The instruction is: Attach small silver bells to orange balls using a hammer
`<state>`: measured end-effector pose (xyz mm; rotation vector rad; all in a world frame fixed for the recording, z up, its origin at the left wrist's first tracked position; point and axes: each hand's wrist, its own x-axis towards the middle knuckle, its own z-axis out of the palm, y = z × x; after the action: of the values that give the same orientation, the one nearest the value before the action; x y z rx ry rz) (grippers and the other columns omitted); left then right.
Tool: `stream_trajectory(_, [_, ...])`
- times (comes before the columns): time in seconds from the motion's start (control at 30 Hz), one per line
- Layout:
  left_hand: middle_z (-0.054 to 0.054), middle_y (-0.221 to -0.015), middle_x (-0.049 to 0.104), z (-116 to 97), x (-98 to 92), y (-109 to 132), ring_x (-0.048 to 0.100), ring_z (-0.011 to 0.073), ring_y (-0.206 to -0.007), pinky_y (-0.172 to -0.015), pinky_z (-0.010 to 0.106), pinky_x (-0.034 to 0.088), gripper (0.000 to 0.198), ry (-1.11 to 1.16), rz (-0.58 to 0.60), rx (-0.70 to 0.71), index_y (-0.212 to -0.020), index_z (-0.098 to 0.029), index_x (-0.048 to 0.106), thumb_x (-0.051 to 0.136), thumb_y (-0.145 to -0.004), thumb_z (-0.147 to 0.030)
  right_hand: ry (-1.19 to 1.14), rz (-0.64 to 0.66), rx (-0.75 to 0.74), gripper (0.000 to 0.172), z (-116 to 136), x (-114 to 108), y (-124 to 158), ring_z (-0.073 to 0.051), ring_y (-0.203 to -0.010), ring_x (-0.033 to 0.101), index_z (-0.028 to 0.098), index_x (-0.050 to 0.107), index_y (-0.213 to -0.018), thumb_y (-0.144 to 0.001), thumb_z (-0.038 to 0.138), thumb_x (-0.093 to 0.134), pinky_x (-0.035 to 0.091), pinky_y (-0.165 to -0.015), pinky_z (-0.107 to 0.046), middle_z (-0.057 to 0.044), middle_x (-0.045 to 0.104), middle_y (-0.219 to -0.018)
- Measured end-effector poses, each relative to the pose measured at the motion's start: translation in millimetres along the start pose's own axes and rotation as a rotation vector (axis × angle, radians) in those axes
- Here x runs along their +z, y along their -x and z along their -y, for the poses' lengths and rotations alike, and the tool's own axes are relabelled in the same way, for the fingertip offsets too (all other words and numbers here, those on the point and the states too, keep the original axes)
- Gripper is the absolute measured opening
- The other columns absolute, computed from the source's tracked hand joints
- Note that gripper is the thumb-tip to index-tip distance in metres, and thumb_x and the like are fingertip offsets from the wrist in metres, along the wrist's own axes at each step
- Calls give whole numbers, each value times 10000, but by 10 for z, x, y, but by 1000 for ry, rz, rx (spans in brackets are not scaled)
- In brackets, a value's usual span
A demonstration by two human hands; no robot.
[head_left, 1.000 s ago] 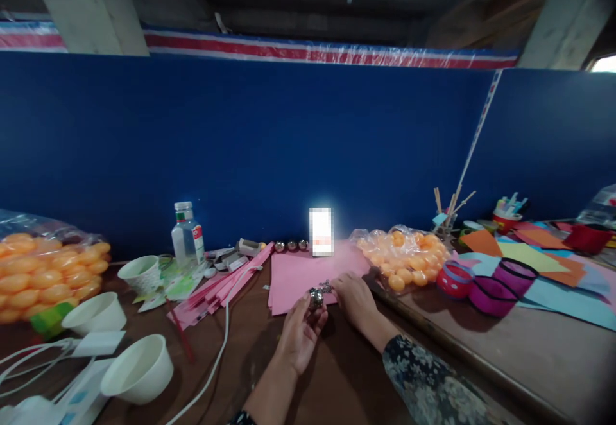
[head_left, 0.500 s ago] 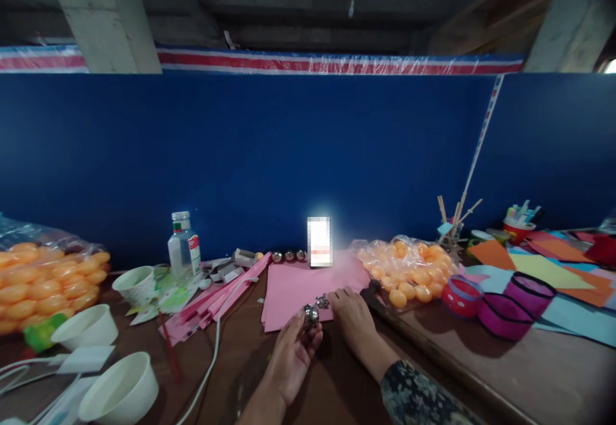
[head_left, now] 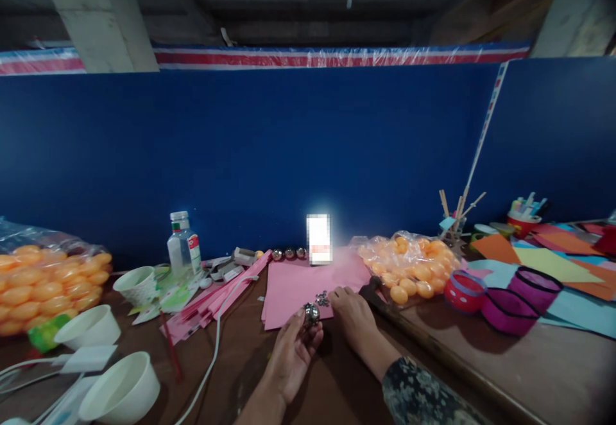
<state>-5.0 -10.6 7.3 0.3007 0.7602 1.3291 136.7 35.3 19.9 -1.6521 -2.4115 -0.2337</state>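
Observation:
My left hand (head_left: 294, 346) is closed around a shiny metal ball (head_left: 312, 313), held up between thumb and fingers just over the near edge of the pink paper (head_left: 293, 287). Small dark lumps show on the ball's surface, too small to tell apart. A little pile of tiny metal balls (head_left: 321, 298) lies on the paper beyond it. Beside that pile, my right hand (head_left: 352, 314) rests low with its fingers bent and together. Its fingertips touch down at the pile's right side, and whatever they pinch is hidden. Several larger metal balls (head_left: 289, 253) stand in a row at the paper's back edge.
A bright, blurred-out screen (head_left: 319, 239) stands behind the paper. A hammer (head_left: 385, 300) and a bag of orange balls (head_left: 418, 264) lie to the right. Pink strips (head_left: 216, 300), a white cable (head_left: 215, 341), a bottle (head_left: 183, 248) and white bowls (head_left: 120, 390) are at left.
My right fingertips have drawn slightly away from the tiny balls, and more of the pile shows. My left hand keeps the metal ball in nearly the same place. The view has shifted slightly.

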Motion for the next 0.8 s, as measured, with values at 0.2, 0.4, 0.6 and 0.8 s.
stream_trajectory(0.2, [53,-795,666,31,-3,8,645,138,-664,-642,257,534,150,-42,42,22,-845,-136,598,643,-716,-196,0,-10,10,172,22,-14,27,-171,-817,534,213,547,-921,-805,103,483,410,-642,-241,-42,580,-865])
stream_trajectory(0.4, [41,-766,659,62,32,25,644,151,-661,-614,259,528,195,-120,61,36,-851,-144,594,674,-684,-206,1,20,2,152,33,-31,36,-176,-834,536,200,552,-921,-812,120,484,417,-642,-245,-56,574,-886])
stream_trajectory(0.6, [42,-764,660,55,36,29,645,153,-669,-630,265,526,189,-130,60,31,-843,-148,592,675,-683,-205,3,5,-6,154,26,-15,38,-175,-838,534,198,553,-911,-810,109,477,419,-648,-239,-59,576,-885])
stream_trajectory(0.8, [42,-739,657,54,31,35,645,148,-651,-619,258,525,188,-123,53,33,-846,-144,592,672,-685,-200,8,7,-17,158,9,3,32,-190,-824,540,213,547,-908,-809,114,473,427,-629,-261,-49,579,-881])
